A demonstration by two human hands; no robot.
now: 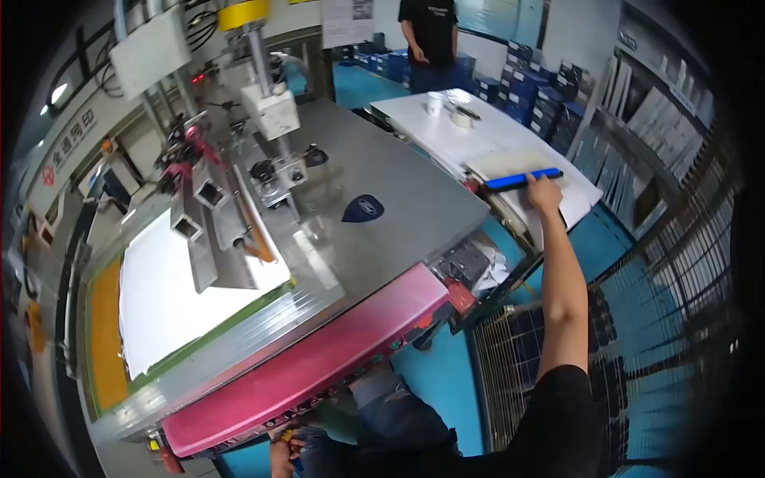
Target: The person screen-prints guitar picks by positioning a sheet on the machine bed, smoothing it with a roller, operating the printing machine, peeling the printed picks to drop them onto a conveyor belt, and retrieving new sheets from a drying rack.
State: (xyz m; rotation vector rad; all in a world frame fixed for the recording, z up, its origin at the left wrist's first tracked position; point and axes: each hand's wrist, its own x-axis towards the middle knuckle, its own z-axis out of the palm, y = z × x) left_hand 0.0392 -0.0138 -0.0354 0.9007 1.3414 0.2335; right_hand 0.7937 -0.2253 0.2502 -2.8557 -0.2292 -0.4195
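Note:
My right hand (543,195) is closed on a blue roller (514,182) with black ends, over a pale pad (510,163) on the white side table (510,131). Low in the view, my left hand (285,456) is near my leg, below the pink front panel (319,358) of the machine. Its fingers are partly curled beside something small, yellow and blue, too small to make out. A dark blue shield-shaped piece (363,209) lies on the grey machine bed (414,207); a second dark piece (316,154) lies farther back.
At the left, a printing frame (199,295) with a white sheet sits under metal clamps. Tape (462,118) and a white cup (434,103) stand on the side table. A person (430,40) stands behind it. Wire racks (637,319) are at the right, with stacked boxes (526,88) behind.

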